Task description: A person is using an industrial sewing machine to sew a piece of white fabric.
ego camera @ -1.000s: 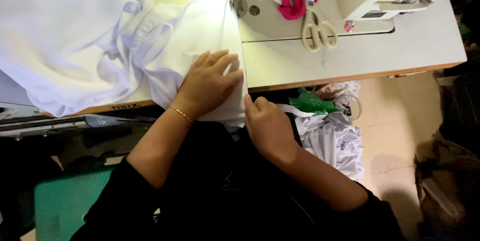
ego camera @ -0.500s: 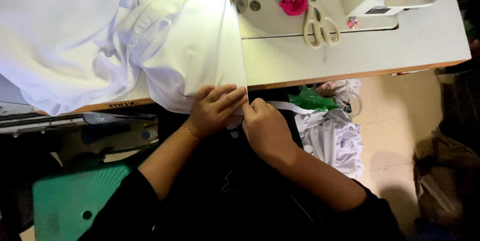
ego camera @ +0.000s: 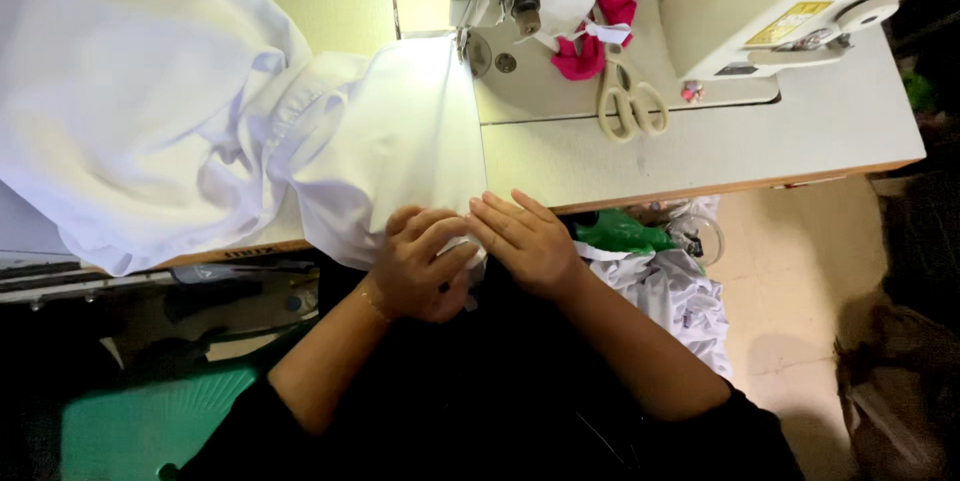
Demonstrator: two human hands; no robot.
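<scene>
Sewing machine [ego camera: 640, 1] at table [ego camera: 800, 141] rear; cream scissors [ego camera: 630, 101] and pink cloth [ego camera: 600, 31] beside it. White fabric [ego camera: 400, 141] runs from the needle to the near table edge, bunched at left. Left hand [ego camera: 420, 261] and right hand [ego camera: 525, 241], together, apparently pinch its hem; both sit lower than a second ago. Bare tabletop right.

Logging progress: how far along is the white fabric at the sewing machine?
Done: the white fabric is fed under the cream sewing machine's needle. In hand: left hand and right hand pinch its near edge at the table edge. Left: no finished seam is visible; cream-handled scissors lie untouched.
</scene>
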